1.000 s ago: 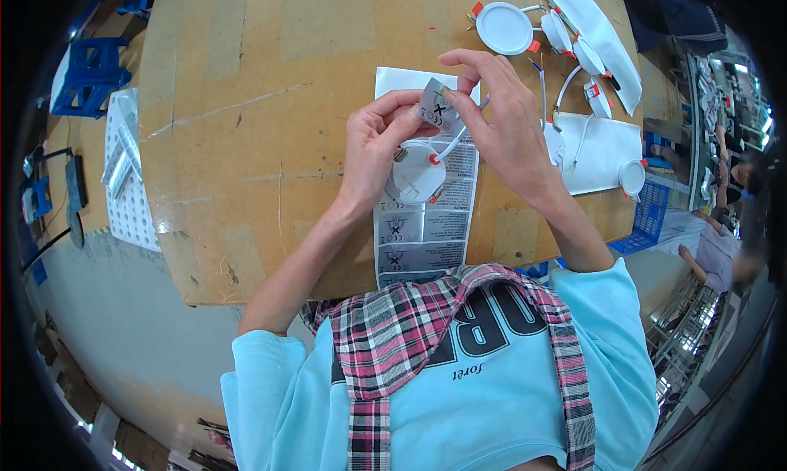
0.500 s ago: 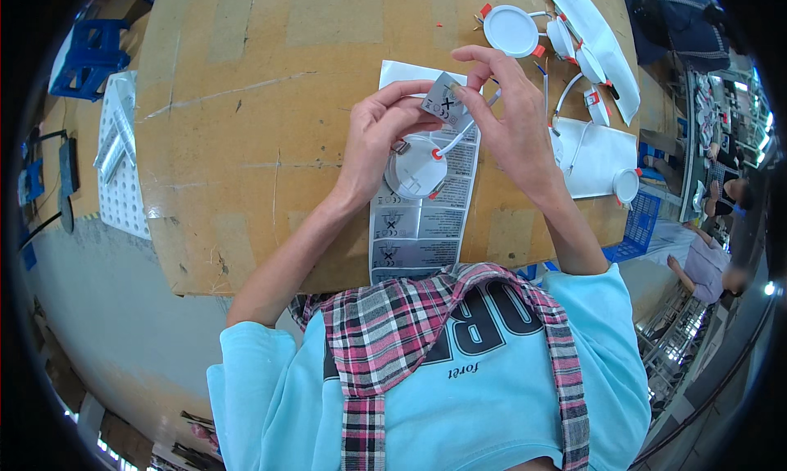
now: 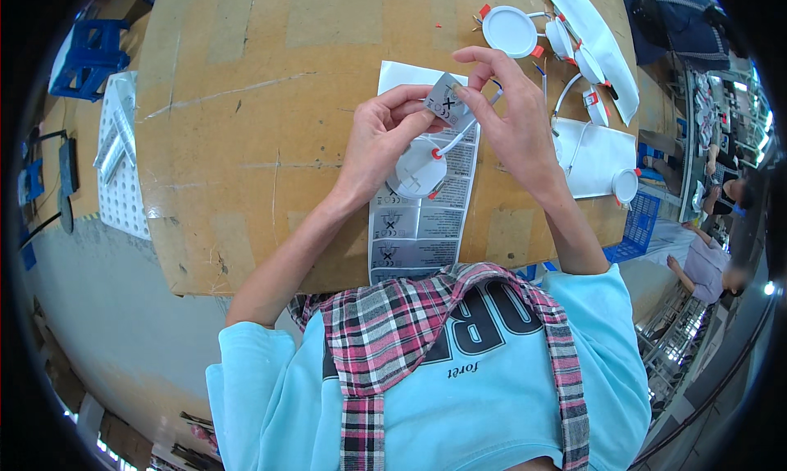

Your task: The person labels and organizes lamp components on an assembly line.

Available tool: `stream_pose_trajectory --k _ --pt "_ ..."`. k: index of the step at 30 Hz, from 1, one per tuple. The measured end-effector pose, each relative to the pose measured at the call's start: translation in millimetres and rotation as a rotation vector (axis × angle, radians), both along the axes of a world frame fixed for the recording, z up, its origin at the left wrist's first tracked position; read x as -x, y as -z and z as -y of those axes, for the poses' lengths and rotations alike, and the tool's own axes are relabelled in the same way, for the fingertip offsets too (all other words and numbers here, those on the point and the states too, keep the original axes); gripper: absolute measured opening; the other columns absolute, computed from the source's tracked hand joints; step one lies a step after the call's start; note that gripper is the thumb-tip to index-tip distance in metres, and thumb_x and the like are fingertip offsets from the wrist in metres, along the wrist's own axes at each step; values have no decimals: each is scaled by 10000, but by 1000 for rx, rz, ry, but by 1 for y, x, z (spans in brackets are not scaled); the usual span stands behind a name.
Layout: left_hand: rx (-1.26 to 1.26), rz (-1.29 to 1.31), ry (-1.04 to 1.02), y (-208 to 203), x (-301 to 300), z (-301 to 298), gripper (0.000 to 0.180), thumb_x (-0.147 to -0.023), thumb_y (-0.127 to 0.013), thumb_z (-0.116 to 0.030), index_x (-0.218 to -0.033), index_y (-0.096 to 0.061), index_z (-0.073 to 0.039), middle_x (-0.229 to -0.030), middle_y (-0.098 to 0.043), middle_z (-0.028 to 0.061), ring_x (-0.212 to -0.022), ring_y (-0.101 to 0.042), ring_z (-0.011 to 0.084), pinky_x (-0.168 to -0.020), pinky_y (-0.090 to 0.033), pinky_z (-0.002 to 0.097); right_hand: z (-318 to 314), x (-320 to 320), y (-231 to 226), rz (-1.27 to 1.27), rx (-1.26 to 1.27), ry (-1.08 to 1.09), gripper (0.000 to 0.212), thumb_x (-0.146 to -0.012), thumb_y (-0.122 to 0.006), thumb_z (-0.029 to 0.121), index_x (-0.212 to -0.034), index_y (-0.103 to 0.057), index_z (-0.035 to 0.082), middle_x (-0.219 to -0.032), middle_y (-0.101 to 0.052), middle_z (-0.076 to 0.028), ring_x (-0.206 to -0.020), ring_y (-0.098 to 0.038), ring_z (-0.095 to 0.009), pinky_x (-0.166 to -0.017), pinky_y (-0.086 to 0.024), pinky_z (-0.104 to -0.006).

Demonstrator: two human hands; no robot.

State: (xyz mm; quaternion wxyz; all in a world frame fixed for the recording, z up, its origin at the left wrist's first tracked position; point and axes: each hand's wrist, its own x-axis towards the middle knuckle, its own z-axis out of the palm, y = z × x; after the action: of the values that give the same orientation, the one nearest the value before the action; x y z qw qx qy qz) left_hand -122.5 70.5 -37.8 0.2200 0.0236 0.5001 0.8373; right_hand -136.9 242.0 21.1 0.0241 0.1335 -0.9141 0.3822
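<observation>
Between my two hands is a small silver label [image 3: 443,96] with dark print. My left hand [image 3: 384,135] pinches its lower left edge between thumb and fingers. My right hand [image 3: 512,114] has thumb and forefinger closed on its upper right corner, the other fingers curled above. Just beneath my left hand a round white downlight [image 3: 420,172] lies back side up, with a white cable rising from it toward my right hand. Under the downlight is a long silver sheet of printed labels [image 3: 420,225], whose far end shows bare white.
At the far right of the table [image 3: 270,86] lie several more white downlights [image 3: 510,31] with red clips and cables, beside white sheets [image 3: 602,155]. A blue basket [image 3: 635,229] stands past the right edge. Left of the table are a perforated white board [image 3: 123,184] and blue stools [image 3: 90,57].
My left thumb has moved up onto the label's lower edge, and the left fingers have bunched closer together. My right hand has barely moved.
</observation>
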Motion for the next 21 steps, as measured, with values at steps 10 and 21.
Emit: stream_pose_trajectory --k 10,21 --pt "11 10 -6 0 1 1 307 -906 -588 -90 -1172 -573 62 -1006 -684 144 -924 -673 176 -842 -529 274 -3 1 1 -14 -8 -35 349 -773 -682 58 -1106 -579 32 -764 -540 -56 -812 -538 -217 -694 -439 -353" --pt "-5 14 6 3 1 1 278 -911 -598 -108 -1138 -593 54 -978 -691 116 -902 -670 153 -834 -528 263 -1 -1 -3 38 -29 2 344 -780 -672 64 -1110 -582 42 -756 -539 -55 -795 -536 -210 -693 -437 -348"
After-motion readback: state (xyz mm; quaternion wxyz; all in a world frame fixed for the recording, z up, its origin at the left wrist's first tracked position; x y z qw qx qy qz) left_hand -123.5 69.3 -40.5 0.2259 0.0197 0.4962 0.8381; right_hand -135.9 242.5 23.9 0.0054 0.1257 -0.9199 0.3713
